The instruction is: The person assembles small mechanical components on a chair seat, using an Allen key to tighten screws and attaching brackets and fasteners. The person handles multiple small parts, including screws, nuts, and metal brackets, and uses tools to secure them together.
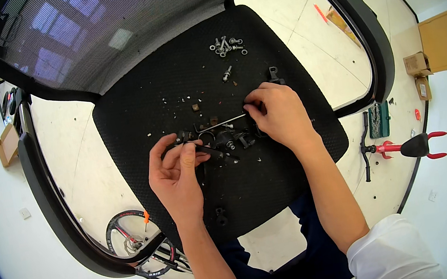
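My left hand (pixel 174 172) pinches a thin black tool (pixel 212 151) over the middle of a black chair seat (pixel 275 183). My right hand (pixel 280 114) grips the end of a thin metal rod or wire (pixel 225 121) that runs left toward a cluster of small black metal parts (pixel 229 138) lying between my hands. A pile of silver bolts and nuts (pixel 227 46) rests at the far side of the seat, with a single bolt (pixel 227 73) below it and a small black part (pixel 274 74) just beyond my right hand.
The chair has a mesh backrest (pixel 104 25) and black armrests (pixel 52 203). On the floor lie a bicycle wheel (pixel 131 238) at the lower left, a red-and-black tool (pixel 413 146) and a green case (pixel 379 119) at the right, and cardboard boxes (pixel 444 40) farther right.
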The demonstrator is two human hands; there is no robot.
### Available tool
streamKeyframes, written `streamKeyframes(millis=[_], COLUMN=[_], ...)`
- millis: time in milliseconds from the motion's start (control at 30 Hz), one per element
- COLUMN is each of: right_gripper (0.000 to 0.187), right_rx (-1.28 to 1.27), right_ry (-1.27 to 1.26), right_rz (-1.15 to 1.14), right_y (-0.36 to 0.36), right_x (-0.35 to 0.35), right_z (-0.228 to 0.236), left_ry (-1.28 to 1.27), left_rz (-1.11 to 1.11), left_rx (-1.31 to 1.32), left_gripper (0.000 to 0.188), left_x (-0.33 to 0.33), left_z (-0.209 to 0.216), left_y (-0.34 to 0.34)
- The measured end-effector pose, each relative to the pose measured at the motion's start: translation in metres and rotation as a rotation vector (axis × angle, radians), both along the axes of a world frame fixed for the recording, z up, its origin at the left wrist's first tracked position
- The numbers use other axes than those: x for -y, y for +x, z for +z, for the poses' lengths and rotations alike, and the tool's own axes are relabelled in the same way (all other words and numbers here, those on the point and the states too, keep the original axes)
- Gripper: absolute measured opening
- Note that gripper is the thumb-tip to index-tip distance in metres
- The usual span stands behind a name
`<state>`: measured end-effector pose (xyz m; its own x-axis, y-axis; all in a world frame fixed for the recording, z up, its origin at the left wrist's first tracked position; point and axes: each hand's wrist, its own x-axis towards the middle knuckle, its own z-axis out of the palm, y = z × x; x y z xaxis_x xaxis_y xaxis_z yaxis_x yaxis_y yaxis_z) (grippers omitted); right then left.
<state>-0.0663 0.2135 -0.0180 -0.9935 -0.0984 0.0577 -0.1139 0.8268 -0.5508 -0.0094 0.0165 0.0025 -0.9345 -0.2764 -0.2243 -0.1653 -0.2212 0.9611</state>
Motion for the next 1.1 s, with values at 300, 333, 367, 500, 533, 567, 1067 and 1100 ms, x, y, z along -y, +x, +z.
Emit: streamKeyframes(millis=[300,333,367,500,533,567,1067,1100], right_gripper=[0.011,0.012,0.013,0.015,0.015,0.015,0.014,0.014], right_rx=[0.612,0.593,0.573,0.58,0.589,0.6,0.599,0.588], right_ry=[-1.209,-1.187,-1.166,-1.033,-0.986,-1.006,-0.859,-0.85], right_rz=[0.198,0.228,0.257,0.212,0.194,0.192,0.158,0.166], right_y=[0.008,0.009,0.01,0.009,0.009,0.009,0.008,0.008], right_x=[0.012,0.013,0.015,0.016,0.015,0.015,0.014,0.013], right_z=[0.038,0.035,0.028,0.033,0.034,0.034,0.034,0.033], left_ry=[0.159,0.159,0.158,0.174,0.181,0.188,-0.03,-0.045], left_rz=[-0.072,-0.082,-0.093,-0.088,-0.083,-0.078,-0.182,-0.18], left_rx=[0.122,0.121,0.12,0.127,0.124,0.122,0.083,0.075], left_gripper=[0.026,0.026,0.025,0.024,0.023,0.023,0.032,0.032], left_x=[-0.003,-0.004,-0.004,-0.005,-0.005,-0.005,-0.003,-0.003], left_z=[0.002,0.0,-0.002,-0.002,-0.002,-0.002,0.0,-0.001], left_y=[0.002,0.003,0.003,0.002,0.002,0.002,0.004,0.004])
